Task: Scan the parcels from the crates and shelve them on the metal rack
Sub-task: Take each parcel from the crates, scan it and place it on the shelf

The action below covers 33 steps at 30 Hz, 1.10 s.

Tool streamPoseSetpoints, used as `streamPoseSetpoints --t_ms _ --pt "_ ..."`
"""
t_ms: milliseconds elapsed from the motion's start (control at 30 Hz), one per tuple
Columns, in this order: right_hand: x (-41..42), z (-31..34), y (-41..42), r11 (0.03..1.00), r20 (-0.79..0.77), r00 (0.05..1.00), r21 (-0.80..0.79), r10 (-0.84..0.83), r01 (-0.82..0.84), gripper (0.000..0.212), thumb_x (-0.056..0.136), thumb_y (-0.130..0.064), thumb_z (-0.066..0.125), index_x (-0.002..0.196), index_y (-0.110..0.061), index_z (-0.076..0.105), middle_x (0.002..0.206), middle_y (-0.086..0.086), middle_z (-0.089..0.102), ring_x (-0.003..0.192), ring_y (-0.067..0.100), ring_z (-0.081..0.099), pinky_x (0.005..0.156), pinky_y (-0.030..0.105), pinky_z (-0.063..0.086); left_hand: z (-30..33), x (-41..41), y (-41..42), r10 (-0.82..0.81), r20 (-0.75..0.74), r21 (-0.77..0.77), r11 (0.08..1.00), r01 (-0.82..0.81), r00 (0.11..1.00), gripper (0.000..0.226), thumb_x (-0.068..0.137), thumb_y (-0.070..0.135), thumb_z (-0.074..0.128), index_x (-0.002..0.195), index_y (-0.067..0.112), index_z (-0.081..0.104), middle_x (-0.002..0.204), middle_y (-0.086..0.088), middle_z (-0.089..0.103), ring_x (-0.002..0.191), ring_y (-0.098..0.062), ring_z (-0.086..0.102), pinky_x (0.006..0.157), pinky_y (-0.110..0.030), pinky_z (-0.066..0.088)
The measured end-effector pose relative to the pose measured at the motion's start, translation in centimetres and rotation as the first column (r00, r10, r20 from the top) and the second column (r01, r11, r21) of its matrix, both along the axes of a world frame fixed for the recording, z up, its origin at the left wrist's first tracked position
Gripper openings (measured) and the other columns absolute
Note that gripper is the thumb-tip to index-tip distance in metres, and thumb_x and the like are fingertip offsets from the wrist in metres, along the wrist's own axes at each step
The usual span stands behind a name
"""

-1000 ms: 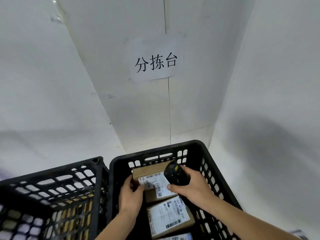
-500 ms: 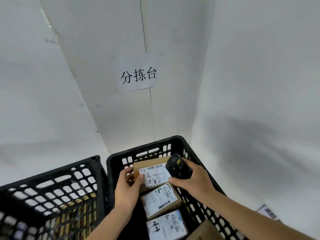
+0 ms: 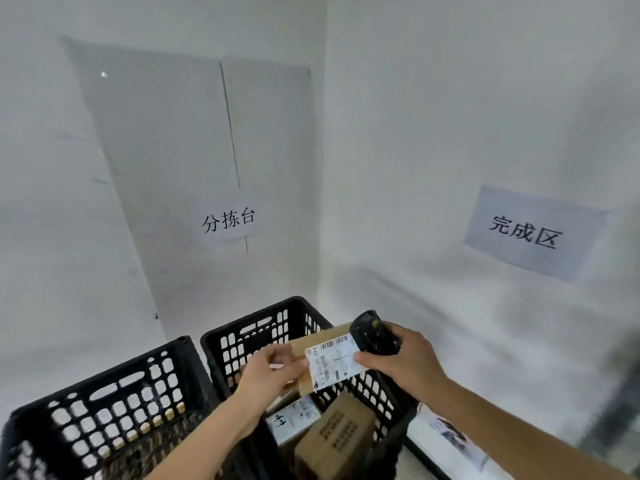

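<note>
Walls: white surfaces fill most of the frame and meet in a corner right of the centre.
Left crate (image 3: 104, 410): a black plastic crate with a lattice wall at the lower left of the frame; brown things show through the holes, too blurred to name.
Right crate (image 3: 256, 327): a second black crate at the lower centre, just beside the left one; it holds several parcels.
Right sign (image 3: 533, 232): a paper sheet on the right wall, printed 完成区.
Centre sign (image 3: 229, 220): a paper sheet on the back wall, printed 分拣台.
Loose parcels (image 3: 336, 438): brown boxes lie tilted in the right crate, one with a white label facing up.
Held parcel (image 3: 332, 362): a brown box with a white barcode label, raised above the right crate, between both hands.
Left hand (image 3: 270, 374): it grips the left end of the held parcel with curled fingers.
Right hand (image 3: 405, 362): it holds a black scanner (image 3: 372, 330), which stands just at the right edge of the label.
</note>
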State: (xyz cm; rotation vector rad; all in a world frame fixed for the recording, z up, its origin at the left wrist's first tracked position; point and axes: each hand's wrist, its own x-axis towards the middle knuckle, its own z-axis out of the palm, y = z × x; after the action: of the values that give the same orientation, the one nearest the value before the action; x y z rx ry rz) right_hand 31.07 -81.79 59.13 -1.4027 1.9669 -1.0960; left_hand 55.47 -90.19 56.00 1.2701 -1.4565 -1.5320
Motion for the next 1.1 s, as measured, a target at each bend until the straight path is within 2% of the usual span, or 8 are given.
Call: streamPoseSetpoints --t_ms 133,333,400,500,633,733,900,1100 --pt "-1.3 3.8 7.0 0.994 -0.032 0.994 -0.045 -0.103 0.101 0.05 0.063 -0.045 0.096 0.107 -0.048 0.069 0.093 -0.028 0.073 0.083 -0.015 0.066 0.073 0.012 0.05 4.3 -2.6 4.4 -0.068 -0.045 -0.007 0.998 0.067 0.997 0.033 0.083 0.006 0.078 0.111 0.004 0.06 0.112 -0.021 0.066 0.085 -0.026 0.076 0.068 -0.032 0.062" --pt "-4.7 7.4 18.9 0.975 -0.118 0.968 -0.005 -0.221 0.222 0.053 0.054 -0.059 0.088 0.101 -0.052 0.064 0.092 -0.023 0.073 0.083 0.001 0.07 0.083 0.034 0.06 9.0 -8.0 13.4 -0.165 -0.118 -0.133 0.98 0.149 0.979 0.037 0.089 0.005 0.072 0.12 0.021 0.058 0.11 -0.018 0.062 0.091 -0.031 0.074 0.074 -0.041 0.063" --pt "-5.7 8.4 23.5 0.971 -0.162 0.959 0.022 -0.233 0.239 0.058 0.058 -0.058 0.089 0.11 -0.046 0.065 0.09 -0.02 0.073 0.082 0.002 0.07 0.08 0.033 0.06 9.7 -9.4 17.1 -0.189 -0.127 -0.18 0.97 0.165 0.974 0.038 0.088 0.002 0.072 0.119 0.022 0.062 0.104 -0.022 0.06 0.09 -0.035 0.073 0.073 -0.042 0.063" --pt "-6.7 9.1 30.8 0.962 -0.23 0.939 0.037 -0.255 0.27 0.059 0.065 -0.056 0.091 0.116 -0.046 0.062 0.091 -0.022 0.069 0.082 -0.005 0.066 0.071 0.022 0.056 9.9 -11.3 23.1 -0.226 -0.151 -0.211 0.958 0.192 0.962 0.034 0.085 0.003 0.076 0.109 0.028 0.071 0.098 -0.024 0.061 0.09 -0.042 0.071 0.074 -0.053 0.062" --pt "-7.5 9.4 40.9 0.941 -0.283 0.913 0.081 -0.293 0.327 0.064 0.061 -0.059 0.09 0.118 -0.041 0.065 0.097 -0.018 0.072 0.086 -0.002 0.067 0.072 0.023 0.057 9.6 -13.0 32.4 -0.279 -0.166 -0.215 0.946 0.241 0.946 0.035 0.086 0.003 0.074 0.112 0.026 0.07 0.108 -0.018 0.063 0.088 -0.032 0.074 0.069 -0.039 0.063" --pt "-7.7 9.9 49.2 0.913 -0.335 0.888 0.149 -0.315 0.38 0.059 0.055 -0.061 0.086 0.107 -0.038 0.069 0.091 -0.016 0.073 0.082 -0.001 0.068 0.073 0.03 0.061 9.8 -14.3 40.0 -0.306 -0.148 -0.218 0.938 0.271 0.941 0.035 0.085 0.001 0.075 0.112 0.022 0.069 0.108 -0.014 0.063 0.083 -0.028 0.074 0.063 -0.033 0.061" --pt "-7.5 10.9 61.3 0.849 -0.453 0.819 0.213 -0.354 0.484 0.059 0.058 -0.059 0.085 0.111 -0.039 0.069 0.095 -0.016 0.072 0.087 0.006 0.066 0.06 0.024 0.046 10.2 -16.3 50.8 -0.349 -0.107 -0.262 0.913 0.312 0.931 0.035 0.082 0.003 0.077 0.108 0.024 0.067 0.1 -0.013 0.065 0.077 -0.028 0.073 0.067 -0.046 0.064" --pt "-7.1 12.2 72.3 0.766 -0.539 0.737 0.238 -0.407 0.597 0.054 0.06 -0.053 0.086 0.108 -0.036 0.07 0.098 -0.012 0.074 0.089 0.012 0.068 0.064 0.026 0.049 11.6 -18.4 60.1 -0.434 -0.094 -0.303 0.87 0.39 0.896 0.036 0.084 0.007 0.078 0.113 0.022 0.063 0.104 -0.01 0.065 0.082 -0.027 0.074 0.068 -0.043 0.064"
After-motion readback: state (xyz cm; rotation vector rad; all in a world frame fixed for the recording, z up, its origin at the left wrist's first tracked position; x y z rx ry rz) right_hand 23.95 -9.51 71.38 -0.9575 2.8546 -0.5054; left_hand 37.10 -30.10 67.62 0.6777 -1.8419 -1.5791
